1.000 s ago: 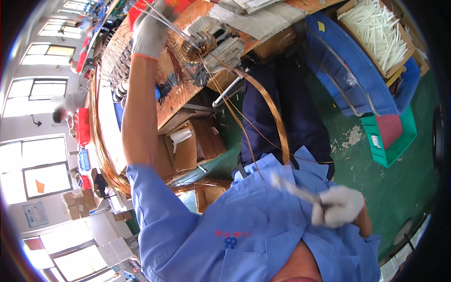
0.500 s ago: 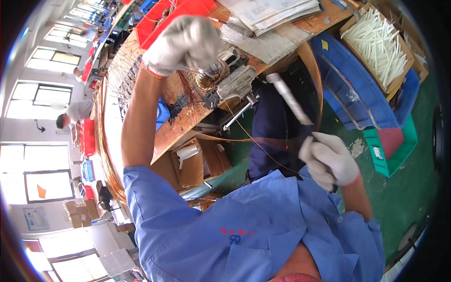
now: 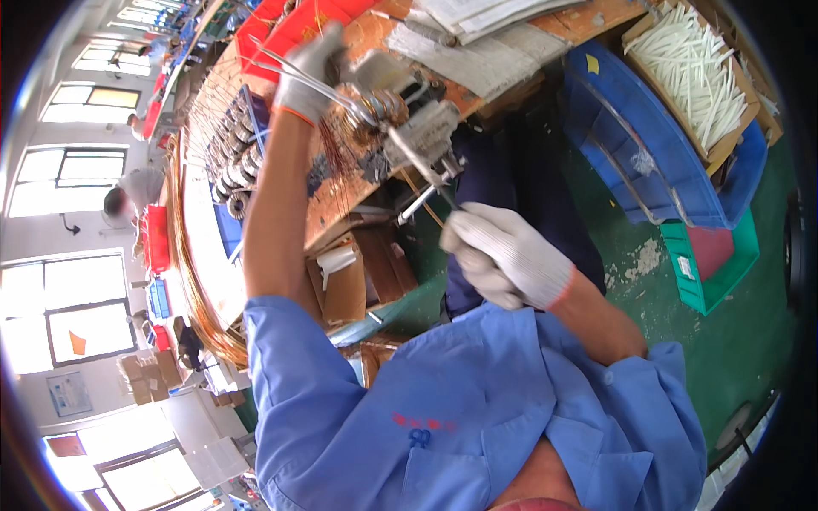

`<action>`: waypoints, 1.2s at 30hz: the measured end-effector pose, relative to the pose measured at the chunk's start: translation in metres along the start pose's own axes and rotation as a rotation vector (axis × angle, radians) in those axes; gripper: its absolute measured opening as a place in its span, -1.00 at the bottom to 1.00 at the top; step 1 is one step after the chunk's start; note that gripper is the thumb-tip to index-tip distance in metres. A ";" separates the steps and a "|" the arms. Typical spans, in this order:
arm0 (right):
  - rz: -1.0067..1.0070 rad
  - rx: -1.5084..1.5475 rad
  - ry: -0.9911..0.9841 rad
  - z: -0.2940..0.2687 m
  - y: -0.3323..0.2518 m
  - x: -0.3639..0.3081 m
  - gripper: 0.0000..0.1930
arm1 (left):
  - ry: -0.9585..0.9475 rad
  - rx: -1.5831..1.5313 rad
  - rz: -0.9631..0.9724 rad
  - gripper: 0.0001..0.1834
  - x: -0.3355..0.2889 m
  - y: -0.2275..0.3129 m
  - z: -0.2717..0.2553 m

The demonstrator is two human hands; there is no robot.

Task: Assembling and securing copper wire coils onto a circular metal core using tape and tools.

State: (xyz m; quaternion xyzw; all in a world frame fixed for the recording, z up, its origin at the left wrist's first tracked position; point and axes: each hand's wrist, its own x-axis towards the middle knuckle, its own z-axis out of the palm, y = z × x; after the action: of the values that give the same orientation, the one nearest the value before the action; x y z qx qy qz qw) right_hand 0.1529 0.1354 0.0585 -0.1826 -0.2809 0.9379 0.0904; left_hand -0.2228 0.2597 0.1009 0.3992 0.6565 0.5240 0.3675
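- Ring-shaped coil of copper-coloured wire (image 3: 388, 106), our main thing: it sits to the right of our left fingers and nearer our body, beyond and left of our right fingertips, beside a grey metal fixture (image 3: 430, 128).
- Our left hand (image 3: 311, 75), in a white knit glove, is beside thin silvery metal rods (image 3: 342, 100) that cross it and slant toward the coil. Its fingers look bent; we cannot tell whether they pinch the rods.
- Our right hand (image 3: 509, 255), gloved alike, has its fingers curled tightly around the near end of a pale straight rod tool (image 3: 413, 157). The tool points away from those fingers toward the coil; we cannot tell whether its tip touches.
- Dark red wires (image 3: 328, 157) hang just nearer us than our left fingers, over a worn orange wooden bench (image 3: 328, 207).
- We judge the step in hand to be working the coil with both hands. The next move seems to call for a firm right grip guiding the tip, with our left fingers steadying the rods.
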 end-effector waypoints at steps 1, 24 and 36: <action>0.033 -0.101 0.074 0.004 -0.002 -0.025 -0.67 | 0.028 0.199 0.188 -0.35 -0.006 0.005 0.008; -0.230 0.261 0.034 0.030 0.001 0.079 -0.66 | 0.085 -0.554 -0.162 -0.50 0.009 -0.030 0.021; 0.232 -0.119 -0.258 -0.094 0.052 -0.182 -0.81 | -1.250 0.678 0.156 0.09 -0.055 0.107 0.086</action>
State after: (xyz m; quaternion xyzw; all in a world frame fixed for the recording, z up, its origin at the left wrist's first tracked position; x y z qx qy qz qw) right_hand 0.3527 0.0894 0.0099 -0.0968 -0.3224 0.9393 -0.0661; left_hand -0.1079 0.2580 0.1936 0.7628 0.4193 -0.0112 0.4921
